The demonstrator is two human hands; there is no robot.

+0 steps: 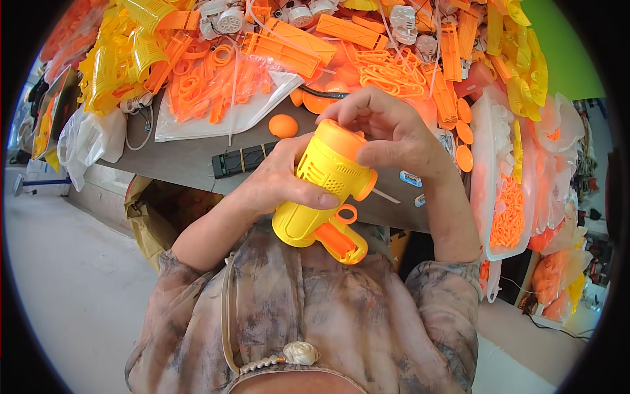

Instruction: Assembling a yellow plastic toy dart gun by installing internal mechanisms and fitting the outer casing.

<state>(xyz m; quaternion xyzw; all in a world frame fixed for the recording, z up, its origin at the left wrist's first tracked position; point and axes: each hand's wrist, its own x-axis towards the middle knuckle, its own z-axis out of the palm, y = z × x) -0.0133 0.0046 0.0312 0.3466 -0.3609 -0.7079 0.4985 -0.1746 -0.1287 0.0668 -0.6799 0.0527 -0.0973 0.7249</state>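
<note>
Held above the near edge of the grey table is a yellow plastic toy gun [326, 172], tilted with its orange front cap [338, 140] pointing away from me. My left hand [279, 180] is wrapped round the yellow body from the left, thumb across its near side. My right hand [397, 134] is closed over the orange cap, index finger on its far rim and thumb at its right side. An orange ring [355, 214] sticks out beside the handle, and the handle's side shows an orange inner part [336, 240]. The palm hides the body's left side.
Piled at the back are yellow shells [131, 56] and many orange parts. A clear bag [220, 88] of orange pieces, an orange dome [283, 126] and a black banded block [239, 161] lie left. A white bin [484, 197] with small orange parts stands right.
</note>
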